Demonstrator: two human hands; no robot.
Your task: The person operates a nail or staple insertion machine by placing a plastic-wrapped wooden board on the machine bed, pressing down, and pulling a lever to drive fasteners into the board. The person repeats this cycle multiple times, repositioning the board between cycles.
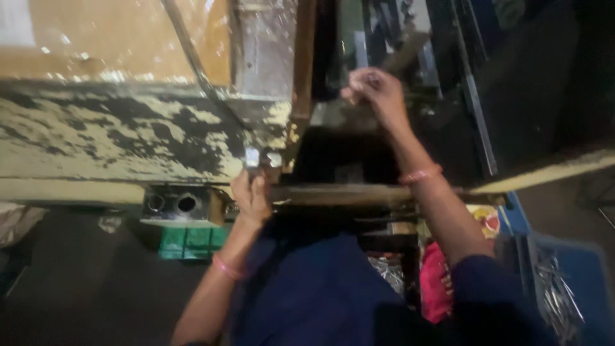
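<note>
The left hand (251, 195) pinches a small shiny metal piece (252, 157) against the chipped, cream-painted machine frame (115, 138). The right hand (375, 90) is closed around a dark handle (410, 51), blurred and partly hidden in shadow above.

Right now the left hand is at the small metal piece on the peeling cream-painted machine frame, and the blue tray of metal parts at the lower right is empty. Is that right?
Not quite. The head view shows the blue tray holding shiny metal parts, so it is not empty. The left hand is indeed at the small metal piece on the peeling cream-painted frame.
</note>
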